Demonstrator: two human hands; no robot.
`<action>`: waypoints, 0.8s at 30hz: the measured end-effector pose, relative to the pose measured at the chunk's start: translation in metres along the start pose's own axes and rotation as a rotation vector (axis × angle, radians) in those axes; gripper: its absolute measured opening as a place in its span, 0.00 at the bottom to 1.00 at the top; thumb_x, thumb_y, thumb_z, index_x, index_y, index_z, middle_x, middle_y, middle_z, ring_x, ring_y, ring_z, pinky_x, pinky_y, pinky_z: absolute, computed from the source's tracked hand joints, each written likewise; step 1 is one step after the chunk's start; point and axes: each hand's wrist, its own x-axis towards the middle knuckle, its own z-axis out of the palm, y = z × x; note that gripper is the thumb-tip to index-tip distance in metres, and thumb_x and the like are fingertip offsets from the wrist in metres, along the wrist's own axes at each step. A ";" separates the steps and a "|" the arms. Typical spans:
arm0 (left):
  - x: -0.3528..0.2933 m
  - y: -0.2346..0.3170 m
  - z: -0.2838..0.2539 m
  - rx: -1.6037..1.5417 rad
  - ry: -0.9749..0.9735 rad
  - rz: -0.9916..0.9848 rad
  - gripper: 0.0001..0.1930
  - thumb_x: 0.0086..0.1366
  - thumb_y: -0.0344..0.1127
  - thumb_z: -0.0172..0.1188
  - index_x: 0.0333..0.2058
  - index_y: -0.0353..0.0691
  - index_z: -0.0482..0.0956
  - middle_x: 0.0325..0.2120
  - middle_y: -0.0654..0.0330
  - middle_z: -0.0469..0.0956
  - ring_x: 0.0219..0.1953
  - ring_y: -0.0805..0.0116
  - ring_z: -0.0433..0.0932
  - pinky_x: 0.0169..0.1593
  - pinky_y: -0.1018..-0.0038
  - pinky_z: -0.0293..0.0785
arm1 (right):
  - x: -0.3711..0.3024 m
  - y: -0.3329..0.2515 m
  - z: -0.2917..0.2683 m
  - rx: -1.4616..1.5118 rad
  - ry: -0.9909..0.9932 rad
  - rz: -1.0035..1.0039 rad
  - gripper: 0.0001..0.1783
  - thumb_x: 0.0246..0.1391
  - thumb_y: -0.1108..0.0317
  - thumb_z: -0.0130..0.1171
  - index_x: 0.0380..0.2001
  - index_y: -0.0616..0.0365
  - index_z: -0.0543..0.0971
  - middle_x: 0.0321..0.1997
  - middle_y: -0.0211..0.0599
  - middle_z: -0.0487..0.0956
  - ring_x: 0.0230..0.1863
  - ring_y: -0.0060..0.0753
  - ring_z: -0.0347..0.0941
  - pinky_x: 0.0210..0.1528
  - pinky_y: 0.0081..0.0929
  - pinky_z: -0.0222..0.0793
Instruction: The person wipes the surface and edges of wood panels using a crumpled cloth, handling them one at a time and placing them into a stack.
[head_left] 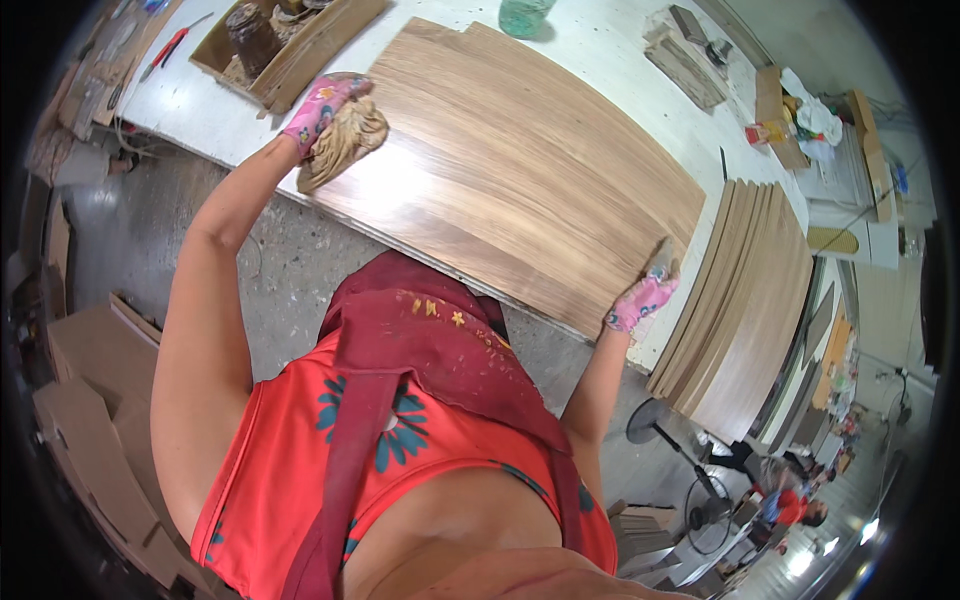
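Across the white worktable lies a wood-grain panel, with the edge of another showing at its far side. My left hand, in a pink flowered glove, is closed on a crumpled tan rag at the panel's left end. In a matching glove, my right hand rests at the panel's right end. Its greyish fingers stretch out over the surface, and no tool shows clearly in it.
Wooden box with a dark stained jar at far left, beside a red-handled tool. A green translucent container stands at the far edge. Stacked panels are on the right, a black fan beyond. Another person is farther back.
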 end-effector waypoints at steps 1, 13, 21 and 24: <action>0.007 -0.010 -0.011 0.263 0.099 0.250 0.15 0.64 0.38 0.56 0.44 0.32 0.79 0.42 0.59 0.80 0.38 0.70 0.78 0.45 0.71 0.73 | -0.006 -0.001 0.004 0.119 -0.005 0.032 0.25 0.59 0.72 0.51 0.58 0.69 0.63 0.54 0.49 0.70 0.52 0.37 0.68 0.56 0.28 0.63; 0.003 0.066 -0.025 -0.358 0.394 0.436 0.17 0.62 0.31 0.61 0.48 0.31 0.77 0.43 0.60 0.78 0.41 0.76 0.76 0.47 0.81 0.72 | 0.092 0.047 -0.046 0.816 0.172 0.415 0.31 0.54 0.49 0.52 0.56 0.59 0.68 0.56 0.44 0.69 0.58 0.40 0.65 0.61 0.37 0.60; 0.027 0.046 -0.025 -0.287 0.690 0.646 0.21 0.67 0.42 0.55 0.55 0.36 0.72 0.52 0.58 0.73 0.51 0.70 0.72 0.54 0.75 0.67 | 0.072 -0.166 -0.099 1.071 0.236 0.076 0.27 0.57 0.49 0.47 0.54 0.52 0.71 0.46 0.34 0.76 0.43 0.32 0.74 0.47 0.29 0.71; 0.049 0.033 -0.016 -0.483 0.665 0.493 0.24 0.68 0.45 0.53 0.54 0.33 0.72 0.49 0.58 0.74 0.49 0.69 0.72 0.54 0.74 0.66 | 0.070 -0.205 -0.113 1.033 0.321 -0.033 0.27 0.57 0.49 0.45 0.54 0.52 0.72 0.48 0.35 0.75 0.46 0.34 0.72 0.50 0.34 0.70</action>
